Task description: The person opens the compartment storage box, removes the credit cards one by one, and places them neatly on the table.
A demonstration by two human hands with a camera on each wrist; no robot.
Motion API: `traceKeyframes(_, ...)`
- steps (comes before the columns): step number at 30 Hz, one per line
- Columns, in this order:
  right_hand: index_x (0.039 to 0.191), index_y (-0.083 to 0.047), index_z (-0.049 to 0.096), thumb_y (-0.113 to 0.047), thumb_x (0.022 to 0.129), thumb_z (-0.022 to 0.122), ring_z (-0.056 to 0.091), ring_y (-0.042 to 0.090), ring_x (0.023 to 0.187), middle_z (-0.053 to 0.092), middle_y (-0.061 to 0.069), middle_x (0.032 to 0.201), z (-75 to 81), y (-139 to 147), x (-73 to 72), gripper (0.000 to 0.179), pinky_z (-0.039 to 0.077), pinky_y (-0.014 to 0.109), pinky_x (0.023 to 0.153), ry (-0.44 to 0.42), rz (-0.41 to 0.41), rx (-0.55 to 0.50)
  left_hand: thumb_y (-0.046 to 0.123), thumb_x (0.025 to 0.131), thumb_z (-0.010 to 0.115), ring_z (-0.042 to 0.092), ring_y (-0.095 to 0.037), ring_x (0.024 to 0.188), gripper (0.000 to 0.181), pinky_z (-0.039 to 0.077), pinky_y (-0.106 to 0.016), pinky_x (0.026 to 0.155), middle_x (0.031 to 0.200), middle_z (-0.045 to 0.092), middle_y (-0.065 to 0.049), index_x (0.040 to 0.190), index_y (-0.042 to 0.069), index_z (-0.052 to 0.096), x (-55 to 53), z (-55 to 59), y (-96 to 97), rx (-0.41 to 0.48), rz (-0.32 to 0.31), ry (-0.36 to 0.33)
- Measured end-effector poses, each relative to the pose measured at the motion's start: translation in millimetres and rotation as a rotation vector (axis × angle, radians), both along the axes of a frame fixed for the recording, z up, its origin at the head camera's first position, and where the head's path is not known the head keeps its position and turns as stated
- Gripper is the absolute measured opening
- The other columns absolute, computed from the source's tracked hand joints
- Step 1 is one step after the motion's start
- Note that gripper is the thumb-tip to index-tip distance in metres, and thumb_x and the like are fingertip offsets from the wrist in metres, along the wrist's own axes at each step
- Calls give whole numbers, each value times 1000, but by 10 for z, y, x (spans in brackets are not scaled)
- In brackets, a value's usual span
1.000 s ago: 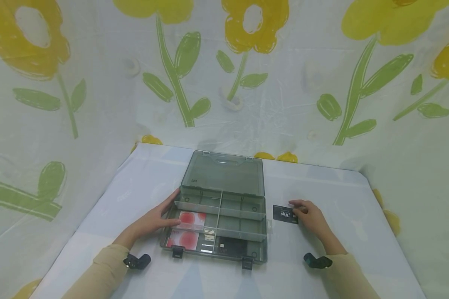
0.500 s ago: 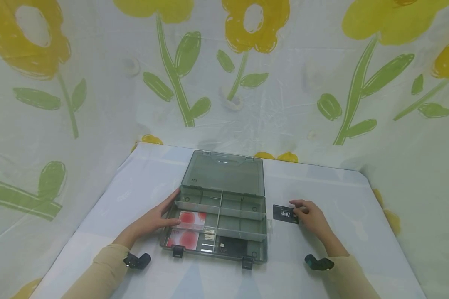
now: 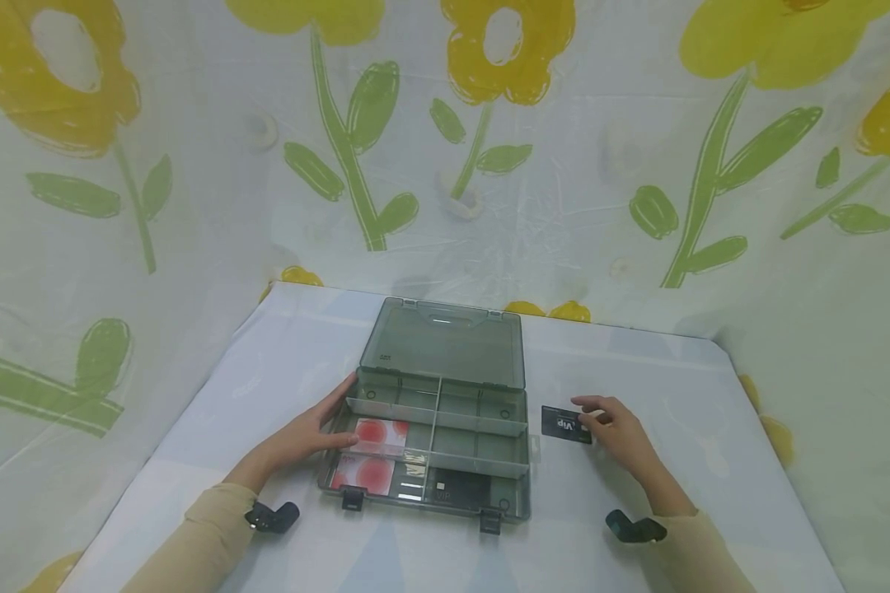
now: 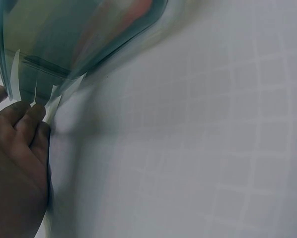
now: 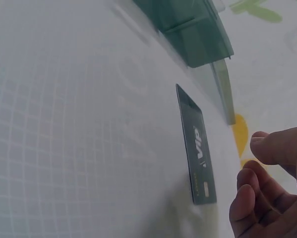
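A transparent grey-green divided storage box (image 3: 478,445) lies on the table with its lid (image 3: 445,342) folded back. My left hand (image 3: 304,432) holds its left wall, thumb over the rim and fingers along the outside. In the left wrist view the left hand's fingers (image 4: 27,124) meet the box wall. To the right of the box, a black VIP card (image 3: 559,424) lies flat on the table. Over its right end hovers my right hand (image 3: 615,428). In the right wrist view a gap shows between the right thumb (image 5: 275,146) and fingers, and nothing is held.
Two red-and-white cards, one in the middle-left compartment (image 3: 381,432) and one front left (image 3: 363,475), lie in the box. A dark VIP card (image 3: 460,487) sits front right. Two latches (image 3: 490,521) stick out at the box's front. A flowered cloth (image 3: 549,214) hangs behind the table.
The right wrist has shifted very slightly to the right. Otherwise both hands, the box and the cards stay where they were.
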State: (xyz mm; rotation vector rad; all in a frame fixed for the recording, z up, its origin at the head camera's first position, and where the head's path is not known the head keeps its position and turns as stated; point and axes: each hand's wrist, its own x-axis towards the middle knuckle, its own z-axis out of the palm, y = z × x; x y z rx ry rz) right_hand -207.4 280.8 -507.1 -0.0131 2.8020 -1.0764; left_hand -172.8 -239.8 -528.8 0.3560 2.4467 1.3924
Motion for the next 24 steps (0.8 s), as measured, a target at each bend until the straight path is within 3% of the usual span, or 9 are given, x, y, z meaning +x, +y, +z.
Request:
traceKeyframes(7, 134, -14, 64, -18, 103, 62, 62, 32, 108, 61, 14, 125, 94, -62, 66, 32, 57, 36, 77, 40, 54, -28, 37, 89, 78, 10, -43, 154, 104, 16, -67, 119, 170, 8, -14, 165, 30, 9, -6, -15, -3, 2, -2, 5)
traceKeyframes(24, 129, -15, 67, -15, 100, 67, 63, 20, 101, 67, 9, 122, 356, -342, 298, 29, 56, 26, 79, 128, 227, -121, 35, 89, 78, 9, -43, 154, 103, 15, -66, 119, 171, 8, -13, 165, 30, 10, -5, -19, -3, 8, -2, 9)
